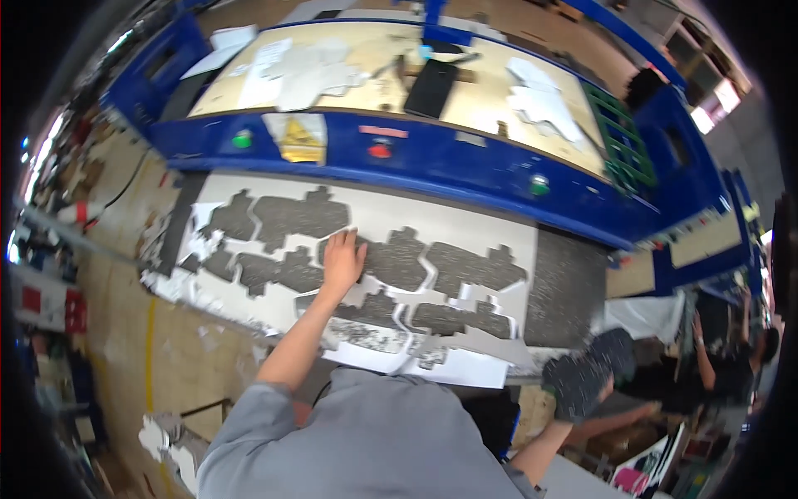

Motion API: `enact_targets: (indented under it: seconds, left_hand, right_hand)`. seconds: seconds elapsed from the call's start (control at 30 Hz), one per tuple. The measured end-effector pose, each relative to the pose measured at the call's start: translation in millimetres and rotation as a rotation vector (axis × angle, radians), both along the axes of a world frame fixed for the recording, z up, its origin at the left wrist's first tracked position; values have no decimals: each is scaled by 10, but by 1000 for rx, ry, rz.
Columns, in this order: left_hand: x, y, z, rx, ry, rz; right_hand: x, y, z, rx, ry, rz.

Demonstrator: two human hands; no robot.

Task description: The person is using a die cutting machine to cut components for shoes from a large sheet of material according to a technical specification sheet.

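Note:
A white sheet [382, 200] with several dark grey, notched shapes lies on the bed in front of me. I cannot tell whether these shapes are openings or separate pieces. My left hand [342, 259] rests on the middle of the sheet, fingers stretched out over the edge of one dark shape [397, 259]. Off to the right, beyond the bed's near corner, my right hand [605, 387] grips a dark, white-flecked notched piece [575, 387]. Most of its fingers are hidden behind the piece; whether it is one piece or a stack is unclear.
A blue machine beam [332, 150] with green and red buttons crosses behind the sheet. Above it, a pale board [366, 91] bears a black phone-like slab [432, 88] and white cut pieces [316, 75]. White scraps [179, 291] litter the left edge. Another person [731, 366] is at far right.

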State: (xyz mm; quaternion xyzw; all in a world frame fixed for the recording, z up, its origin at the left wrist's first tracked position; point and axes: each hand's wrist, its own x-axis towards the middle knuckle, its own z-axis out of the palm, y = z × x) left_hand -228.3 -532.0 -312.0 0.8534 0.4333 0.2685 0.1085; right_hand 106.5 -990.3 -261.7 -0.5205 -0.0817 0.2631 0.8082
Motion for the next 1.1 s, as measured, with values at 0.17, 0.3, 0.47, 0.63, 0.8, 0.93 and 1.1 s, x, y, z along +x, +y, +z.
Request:
enact_targets:
  seconds: [0.17,0.3,0.47,0.63,0.8,0.93,1.1]
  left_hand:
    - [11,276,-407,-32,346,168]
    - [164,445,-194,-77,352,192]
    - [-36,479,-331,-253,370,10]
    - [-228,193,-288,-286,398,-108]
    - [366,319,-443,-224,404,-331]
    - [-246,623,-522,-459,464,-417]
    - [30,782,-597,-355,723,-326]
  right_hand:
    - [55,929,-76,74,171,325]
    - [-125,1263,-90,96,286,500]
    - [-510,1239,-43,110,422,584]
    - [-807,976,50,87,539,581]
    - [-917,696,279,116,545,407]
    - [-1108,117,392,267,406,-71]
    - [-1106,-108,722,538,194,-544]
